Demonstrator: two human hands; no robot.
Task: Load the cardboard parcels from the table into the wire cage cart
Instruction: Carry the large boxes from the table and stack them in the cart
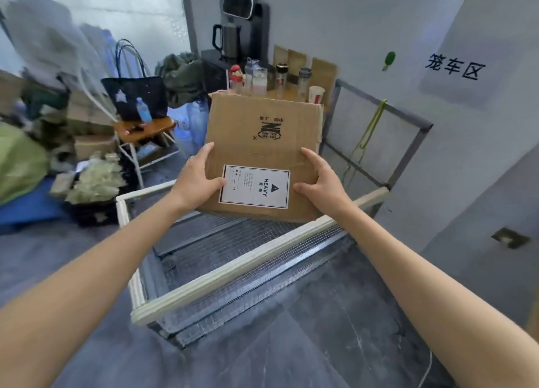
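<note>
A: Where is the cardboard parcel (262, 142)?

B: At 12 o'clock, held in the air over the far part of the wire cage cart (242, 268). The left hand (198, 180) grips its 9 o'clock side and the right hand (320, 180) its 3 o'clock side. The fingers (206, 150) curl round the edges, with both thumbs on top beside the HEAVY label (255, 187).

A: Which hand is nearer?

B: Neither, as they mirror each other. The long axis runs 12 to 6, and the parcel looks tipped, near edge lower. That edge sits just above the cart's cream rim, with the open mesh well straight below at 6 o'clock.

A: Anything in the way?

B: I judge the rim is the thing to clear. A grey frame (408, 151) with a yellow cord (370, 131) stands at 2 o'clock, bottles (259, 80) are behind at 12, and a chair (145, 131) is at 10, well apart.
</note>
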